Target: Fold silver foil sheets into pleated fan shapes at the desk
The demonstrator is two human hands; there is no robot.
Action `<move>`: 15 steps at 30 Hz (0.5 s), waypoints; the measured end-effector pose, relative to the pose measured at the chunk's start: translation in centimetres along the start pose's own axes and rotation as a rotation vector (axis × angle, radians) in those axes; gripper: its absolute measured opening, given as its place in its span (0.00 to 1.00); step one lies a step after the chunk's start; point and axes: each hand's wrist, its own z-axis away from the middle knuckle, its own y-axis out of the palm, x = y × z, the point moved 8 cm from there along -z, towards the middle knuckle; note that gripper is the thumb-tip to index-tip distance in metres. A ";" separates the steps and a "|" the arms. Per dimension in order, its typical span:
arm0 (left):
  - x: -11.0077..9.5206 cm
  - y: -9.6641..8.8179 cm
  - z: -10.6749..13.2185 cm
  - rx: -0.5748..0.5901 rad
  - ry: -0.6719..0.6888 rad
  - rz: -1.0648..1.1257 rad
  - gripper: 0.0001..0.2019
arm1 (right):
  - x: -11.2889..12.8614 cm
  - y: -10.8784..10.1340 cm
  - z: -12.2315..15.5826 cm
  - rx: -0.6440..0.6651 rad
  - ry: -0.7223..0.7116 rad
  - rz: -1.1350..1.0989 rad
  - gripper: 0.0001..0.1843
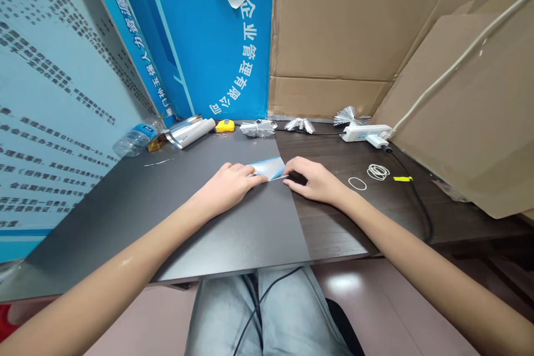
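Observation:
A small silvery sheet with blue edges (269, 167) lies on the table between my hands, its near edge folded or raised in a thin strip. My left hand (233, 184) has its fingers closed over the left end of the sheet, thumb along the near edge. At the right end, my right hand (315, 179) pinches the sheet's corner between thumb and fingers, palm arched above the tabletop. Part of each end is hidden beneath the fingers.
Along the back are a plastic bottle (137, 138), a silvery foil roll (194, 132), a yellow tape measure (225, 126), fringed silver bundles (258, 128) and a power strip (367, 133). White rubber bands (378, 172) and a yellow strip (403, 179) lie right. Boards and cardboard (334, 33) wall the table.

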 end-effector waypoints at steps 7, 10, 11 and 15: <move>0.2 0.1 0.0 0.020 -0.028 0.023 0.22 | 2.3 0.1 0.0 0.003 -0.150 0.145 0.11; 0.2 0.1 0.0 0.014 -0.020 0.019 0.22 | 2.5 0.2 -0.2 0.014 -0.172 0.183 0.13; 0.2 0.1 0.0 0.009 -0.015 0.018 0.22 | 2.5 0.2 -0.2 0.023 -0.171 0.193 0.14; 0.1 0.1 0.0 0.014 -0.006 0.008 0.22 | 2.5 0.5 -0.2 0.063 -0.171 0.228 0.15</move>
